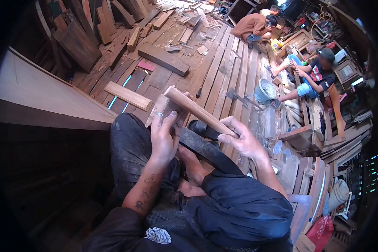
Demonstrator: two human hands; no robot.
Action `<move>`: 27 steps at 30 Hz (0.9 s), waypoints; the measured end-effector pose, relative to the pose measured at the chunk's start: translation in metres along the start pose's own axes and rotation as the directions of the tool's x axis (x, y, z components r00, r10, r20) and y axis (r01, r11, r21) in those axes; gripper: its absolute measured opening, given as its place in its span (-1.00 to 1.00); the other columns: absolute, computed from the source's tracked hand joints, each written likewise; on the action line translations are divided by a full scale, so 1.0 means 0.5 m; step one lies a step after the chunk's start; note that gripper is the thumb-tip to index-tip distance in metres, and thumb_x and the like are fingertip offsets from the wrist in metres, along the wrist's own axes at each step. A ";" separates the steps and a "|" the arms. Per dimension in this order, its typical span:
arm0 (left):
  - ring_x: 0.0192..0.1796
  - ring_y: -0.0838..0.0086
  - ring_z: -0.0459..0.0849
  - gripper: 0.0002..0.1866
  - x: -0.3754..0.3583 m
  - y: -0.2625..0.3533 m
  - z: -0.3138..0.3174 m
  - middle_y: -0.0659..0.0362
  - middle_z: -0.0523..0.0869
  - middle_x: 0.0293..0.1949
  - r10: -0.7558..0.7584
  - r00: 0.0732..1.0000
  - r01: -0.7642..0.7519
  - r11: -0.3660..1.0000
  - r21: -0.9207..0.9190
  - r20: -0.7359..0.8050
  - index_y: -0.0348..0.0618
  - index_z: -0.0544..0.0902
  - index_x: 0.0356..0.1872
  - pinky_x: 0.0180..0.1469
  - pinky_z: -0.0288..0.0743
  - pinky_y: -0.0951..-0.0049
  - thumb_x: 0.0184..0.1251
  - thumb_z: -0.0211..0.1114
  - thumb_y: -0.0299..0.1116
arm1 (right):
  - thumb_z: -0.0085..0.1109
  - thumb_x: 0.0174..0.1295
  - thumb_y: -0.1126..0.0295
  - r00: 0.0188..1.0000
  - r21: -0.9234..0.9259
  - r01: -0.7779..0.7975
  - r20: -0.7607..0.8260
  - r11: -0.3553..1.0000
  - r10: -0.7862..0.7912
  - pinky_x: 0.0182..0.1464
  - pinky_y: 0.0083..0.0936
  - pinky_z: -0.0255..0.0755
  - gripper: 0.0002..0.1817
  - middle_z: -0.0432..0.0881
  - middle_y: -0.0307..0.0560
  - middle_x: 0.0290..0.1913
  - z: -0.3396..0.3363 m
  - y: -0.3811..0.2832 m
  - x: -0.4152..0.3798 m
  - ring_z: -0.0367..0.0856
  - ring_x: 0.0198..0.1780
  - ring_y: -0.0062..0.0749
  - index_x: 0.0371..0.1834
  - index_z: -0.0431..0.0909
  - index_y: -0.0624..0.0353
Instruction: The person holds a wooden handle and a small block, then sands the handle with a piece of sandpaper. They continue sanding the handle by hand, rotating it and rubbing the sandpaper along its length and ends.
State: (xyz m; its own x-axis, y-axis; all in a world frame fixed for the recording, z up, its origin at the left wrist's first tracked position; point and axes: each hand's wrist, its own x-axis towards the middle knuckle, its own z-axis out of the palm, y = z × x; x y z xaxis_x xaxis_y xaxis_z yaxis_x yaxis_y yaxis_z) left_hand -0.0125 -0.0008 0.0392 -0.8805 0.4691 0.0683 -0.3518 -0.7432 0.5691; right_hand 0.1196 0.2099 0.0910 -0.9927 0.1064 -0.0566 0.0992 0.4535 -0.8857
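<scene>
In the head view, my right hand (pixel 243 140) is closed around the lower end of a narrow wooden strip (pixel 199 111), thumb on the near side and fingers over the top. The strip slants up to the left, toward my left hand (pixel 166 136). That hand is closed, its thumb pressing a flat greyish-brown piece (pixel 163 105) that looks like sandpaper, close beneath the strip's upper end. Its other fingers are partly hidden behind this piece. Below both hands, a dark curved piece (pixel 212 152) lies across in front of my bare feet.
A short light board (pixel 128 95) and a thick dark beam (pixel 164 60) lie ahead on the plank floor. Farther right stands a bucket (pixel 265 90), near a seated person (pixel 311 75). Another person (pixel 254 28) crouches at the back. A pale panel (pixel 46 90) rises at left.
</scene>
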 end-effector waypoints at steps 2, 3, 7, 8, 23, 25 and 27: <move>0.58 0.08 0.52 -0.46 0.008 0.004 -0.001 -0.21 0.55 0.49 0.030 0.999 -0.030 0.999 0.014 -0.013 -0.48 0.32 0.56 0.67 0.33 0.10 0.64 0.00 -0.50 | 0.43 0.49 0.16 0.999 0.002 -0.045 0.021 0.999 0.045 0.13 -0.48 0.49 -0.54 0.68 -0.22 -0.05 -0.002 0.002 0.002 0.59 0.04 -0.57 0.24 0.62 0.27; 0.58 0.06 0.51 -0.45 0.010 0.007 -0.002 -0.21 0.54 0.50 0.044 0.999 -0.043 0.999 0.024 -0.018 -0.47 0.32 0.56 0.67 0.32 0.08 0.63 0.00 -0.51 | 0.43 0.48 0.16 0.997 0.007 -0.075 0.035 0.997 0.075 0.15 -0.46 0.48 -0.54 0.68 -0.23 -0.05 -0.005 -0.001 0.002 0.59 0.05 -0.56 0.24 0.62 0.27; 0.57 -0.02 0.52 -0.46 -0.018 -0.032 0.009 -0.23 0.55 0.49 -0.102 0.986 0.102 0.995 0.004 0.130 -0.47 0.35 0.54 0.67 0.32 0.01 0.60 -0.01 -0.53 | 0.38 0.51 0.08 0.990 0.048 -0.130 0.061 0.990 0.127 0.05 -0.50 0.45 -0.52 0.66 -0.28 -0.15 -0.004 -0.006 -0.002 0.56 -0.07 -0.59 0.21 0.65 0.29; 0.55 -0.04 0.54 -0.47 -0.030 -0.046 0.017 -0.26 0.56 0.47 -0.163 0.975 0.160 0.987 0.034 0.148 -0.47 0.39 0.52 0.67 0.32 0.02 0.59 0.00 -0.53 | 0.34 0.54 0.04 0.990 0.078 -0.128 0.068 0.989 0.123 -0.02 -0.53 0.41 -0.50 0.62 -0.30 -0.19 -0.004 -0.006 -0.003 0.52 -0.13 -0.61 0.21 0.66 0.29; 0.56 -0.02 0.54 -0.46 -0.013 -0.016 0.017 -0.29 0.53 0.49 -0.092 0.994 0.094 0.995 -0.042 0.067 -0.47 0.35 0.54 0.67 0.35 0.04 0.58 -0.02 -0.58 | 0.08 0.67 -0.15 0.977 0.363 -0.188 0.163 0.913 0.136 -0.34 -0.62 0.16 -0.45 0.35 -0.44 -0.39 -0.009 0.037 -0.010 0.26 -0.40 -0.70 -0.01 0.57 0.22; 0.53 0.05 0.58 -0.49 0.000 0.020 0.025 -0.26 0.56 0.47 0.039 0.999 -0.040 0.998 -0.055 -0.020 -0.45 0.36 0.53 0.65 0.38 0.08 0.62 -0.03 -0.54 | 0.09 0.66 -0.17 0.976 0.410 -0.197 0.166 0.891 0.139 -0.34 -0.63 0.16 -0.44 0.35 -0.43 -0.39 -0.009 0.051 -0.012 0.26 -0.40 -0.70 0.00 0.57 0.22; 0.53 0.05 0.58 -0.49 -0.004 0.017 0.021 -0.27 0.55 0.47 -0.013 0.998 0.014 1.000 -0.015 0.057 -0.46 0.37 0.53 0.65 0.38 0.07 0.63 -0.03 -0.53 | 0.09 0.64 -0.20 0.973 0.436 -0.212 0.176 0.875 0.148 -0.34 -0.63 0.14 -0.41 0.33 -0.43 -0.39 -0.004 0.052 -0.011 0.25 -0.41 -0.70 0.00 0.57 0.22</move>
State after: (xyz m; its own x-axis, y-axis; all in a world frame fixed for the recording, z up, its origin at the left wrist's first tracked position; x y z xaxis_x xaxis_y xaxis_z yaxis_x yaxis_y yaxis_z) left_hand -0.0104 -0.0034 0.0525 -0.8563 0.5052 0.1074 -0.3687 -0.7436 0.5578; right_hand 0.1277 0.2229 0.0690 -0.9635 0.0153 -0.2674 0.2673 -0.0115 -0.9635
